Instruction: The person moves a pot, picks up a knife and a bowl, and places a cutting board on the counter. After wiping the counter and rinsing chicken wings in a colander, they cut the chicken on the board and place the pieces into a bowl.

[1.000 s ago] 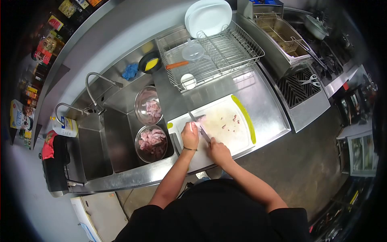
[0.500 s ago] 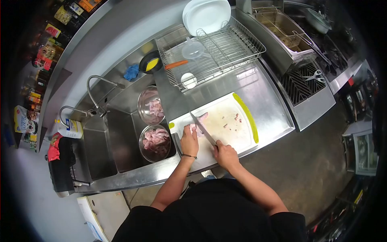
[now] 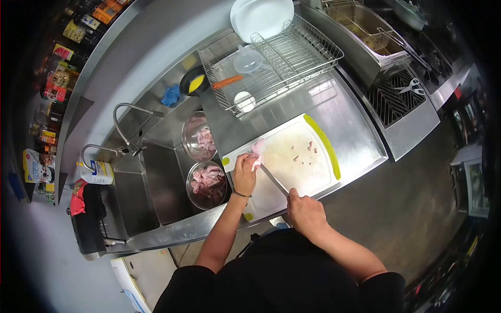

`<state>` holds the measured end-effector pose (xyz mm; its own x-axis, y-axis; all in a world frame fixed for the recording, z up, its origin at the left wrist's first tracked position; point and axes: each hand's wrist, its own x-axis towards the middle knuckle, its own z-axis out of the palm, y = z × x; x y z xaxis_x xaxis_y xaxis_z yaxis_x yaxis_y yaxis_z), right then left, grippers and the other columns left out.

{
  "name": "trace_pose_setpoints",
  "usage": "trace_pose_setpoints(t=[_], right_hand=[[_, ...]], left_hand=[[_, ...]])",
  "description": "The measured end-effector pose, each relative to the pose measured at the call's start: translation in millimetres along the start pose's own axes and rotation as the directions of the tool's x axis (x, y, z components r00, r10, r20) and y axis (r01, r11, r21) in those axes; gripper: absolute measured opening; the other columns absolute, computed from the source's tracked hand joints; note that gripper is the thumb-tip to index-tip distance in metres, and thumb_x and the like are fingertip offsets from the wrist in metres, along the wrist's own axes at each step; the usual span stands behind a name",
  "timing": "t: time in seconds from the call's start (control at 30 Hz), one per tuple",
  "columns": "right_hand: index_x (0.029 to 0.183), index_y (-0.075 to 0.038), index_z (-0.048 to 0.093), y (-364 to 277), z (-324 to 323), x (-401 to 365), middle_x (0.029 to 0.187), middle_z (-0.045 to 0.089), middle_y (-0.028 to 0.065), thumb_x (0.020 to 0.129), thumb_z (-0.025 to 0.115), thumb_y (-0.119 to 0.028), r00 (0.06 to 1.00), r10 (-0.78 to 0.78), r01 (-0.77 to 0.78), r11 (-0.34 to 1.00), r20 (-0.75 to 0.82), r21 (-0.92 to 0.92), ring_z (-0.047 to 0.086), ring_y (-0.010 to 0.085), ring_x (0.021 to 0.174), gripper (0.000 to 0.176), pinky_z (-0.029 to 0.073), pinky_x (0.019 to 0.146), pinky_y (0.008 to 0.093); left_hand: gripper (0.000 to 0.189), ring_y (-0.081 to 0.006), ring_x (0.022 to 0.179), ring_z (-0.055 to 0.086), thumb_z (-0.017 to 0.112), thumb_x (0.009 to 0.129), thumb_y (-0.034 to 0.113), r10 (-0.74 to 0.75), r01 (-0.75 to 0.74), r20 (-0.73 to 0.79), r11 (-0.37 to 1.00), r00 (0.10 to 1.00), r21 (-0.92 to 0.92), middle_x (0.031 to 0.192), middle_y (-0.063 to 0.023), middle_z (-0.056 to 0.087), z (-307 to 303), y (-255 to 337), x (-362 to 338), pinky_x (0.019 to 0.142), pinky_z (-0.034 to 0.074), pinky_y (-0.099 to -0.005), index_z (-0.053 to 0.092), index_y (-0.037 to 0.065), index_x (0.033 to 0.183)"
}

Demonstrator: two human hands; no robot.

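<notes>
On the white cutting board with green ends, my left hand holds a piece of pale pink raw meat near the board's left side. My right hand is closed around the handle of a knife, whose blade points up and left with its tip at the meat. Small meat scraps lie on the right half of the board. Two metal bowls, an upper one and a lower one, hold more raw meat left of the board.
A double sink with taps lies to the left. Behind the board stands a wire dish rack with white plates. A black pan and a blue cloth are by the wall. Scissors rest on the right grate.
My right hand and the knife have moved down and right, and the blade now reaches less far over the board. My left hand has shifted slightly up with the meat. The camera view has tilted a little.
</notes>
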<state>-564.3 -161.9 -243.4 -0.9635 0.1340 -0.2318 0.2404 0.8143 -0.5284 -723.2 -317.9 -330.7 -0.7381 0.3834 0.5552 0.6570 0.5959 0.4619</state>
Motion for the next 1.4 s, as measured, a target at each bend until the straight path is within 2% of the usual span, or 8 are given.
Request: trace_pose_setpoints(t=[0.57, 0.8, 0.9, 0.97, 1.13, 1.2, 1.37, 1.4], right_hand=[[0.090, -0.001, 0.050, 8.9, 27.4, 28.5, 0.071, 0.064, 0.0178, 0.084, 0.049, -0.006, 0.998, 0.007, -0.003, 0.999, 0.068, -0.049, 0.067, 0.0313, 0.066, 0.008, 0.054, 0.056, 0.0388], [0.095, -0.001, 0.050, 14.1, 61.6, 66.5, 0.070, 0.064, 0.0174, 0.085, 0.047, -0.007, 0.991, -0.135, 0.135, 0.988, 0.012, -0.077, 0.067, 0.0310, 0.066, 0.011, 0.054, 0.054, 0.0384], [0.096, -0.002, 0.049, 2.6, 62.7, 75.6, 0.069, 0.065, 0.0164, 0.085, 0.046, -0.007, 0.997, -0.071, 0.069, 0.995, -0.027, -0.067, 0.067, 0.0304, 0.064, 0.013, 0.054, 0.053, 0.0383], [0.092, -0.003, 0.051, 6.2, 54.5, 63.8, 0.074, 0.065, 0.0173, 0.087, 0.045, -0.010, 0.995, -0.079, 0.078, 0.997, -0.067, -0.017, 0.067, 0.0307, 0.067, 0.011, 0.055, 0.057, 0.0389], [0.095, -0.003, 0.048, 27.3, 46.9, 28.6, 0.073, 0.065, 0.0175, 0.087, 0.044, -0.009, 0.994, 0.004, 0.007, 0.995, 0.113, -0.100, 0.067, 0.0324, 0.067, 0.011, 0.055, 0.056, 0.0406], [0.095, -0.003, 0.048, 30.1, 45.0, 22.7, 0.073, 0.065, 0.0177, 0.087, 0.044, -0.009, 0.993, 0.018, -0.006, 0.995, 0.117, -0.104, 0.067, 0.0323, 0.066, 0.010, 0.054, 0.056, 0.0408], [0.095, -0.003, 0.048, 41.4, 48.1, 24.9, 0.071, 0.064, 0.0198, 0.087, 0.044, -0.011, 0.993, 0.023, -0.014, 0.997, 0.113, -0.082, 0.066, 0.0342, 0.065, 0.011, 0.054, 0.056, 0.0434], [0.093, -0.003, 0.048, 47.8, 53.9, 27.4, 0.071, 0.063, 0.0213, 0.088, 0.046, -0.014, 0.996, -0.005, 0.007, 1.000, 0.084, -0.030, 0.064, 0.0367, 0.066, 0.013, 0.053, 0.058, 0.0455]], left_hand=[[0.034, -0.0291, 0.075, 0.061, 0.068, 0.066, -0.007, 0.372, -0.339, 0.134, 0.915, 0.919, -0.217, 0.087, -0.0110, 0.062, 17.7, 14.6, -14.0, 0.063, 0.051, -0.0365, 0.057, 0.006, 0.096], [0.025, -0.0293, 0.074, 0.062, 0.066, 0.071, -0.003, 0.294, -0.277, 0.057, 0.938, 0.954, -0.209, 0.084, -0.0115, 0.063, 27.8, 24.9, -25.6, 0.063, 0.051, -0.0376, 0.059, 0.006, 0.093], [0.014, -0.0298, 0.069, 0.062, 0.064, 0.079, 0.005, 0.102, -0.103, -0.013, 0.977, 0.995, -0.186, 0.079, -0.0134, 0.063, 29.1, 23.7, -16.9, 0.061, 0.050, -0.0373, 0.060, 0.004, 0.092], [0.017, -0.0353, 0.069, 0.062, 0.059, 0.087, 0.017, -0.345, 0.331, -0.124, 0.936, 0.930, -0.118, 0.079, -0.0181, 0.064, 34.5, 16.2, -6.3, 0.063, 0.049, -0.0405, 0.058, 0.002, 0.094], [0.023, -0.0364, 0.068, 0.062, 0.052, 0.093, 0.022, -0.380, 0.370, -0.178, 0.925, 0.908, -0.089, 0.080, -0.0204, 0.063, 37.1, 3.8, 1.7, 0.063, 0.048, -0.0407, 0.057, 0.000, 0.095], [0.028, -0.0339, 0.067, 0.061, 0.049, 0.095, 0.026, -0.280, 0.303, -0.378, 0.953, 0.882, 0.003, 0.083, -0.0202, 0.063, 24.9, -19.9, 14.5, 0.065, 0.047, -0.0410, 0.054, -0.002, 0.094], [0.027, -0.0201, 0.068, 0.057, 0.049, 0.096, 0.027, -0.627, 0.389, -0.451, 0.765, 0.635, -0.514, 0.080, -0.0099, 0.058, -21.6, -87.6, 48.4, 0.061, 0.048, -0.0331, 0.051, 0.001, 0.098], [0.029, -0.0156, 0.063, 0.056, 0.049, 0.095, 0.031, -0.750, 0.504, -0.200, 0.592, 0.631, -0.629, 0.078, -0.0072, 0.058, -28.0, -79.5, 45.9, 0.054, 0.045, -0.0287, 0.052, 0.002, 0.097]])
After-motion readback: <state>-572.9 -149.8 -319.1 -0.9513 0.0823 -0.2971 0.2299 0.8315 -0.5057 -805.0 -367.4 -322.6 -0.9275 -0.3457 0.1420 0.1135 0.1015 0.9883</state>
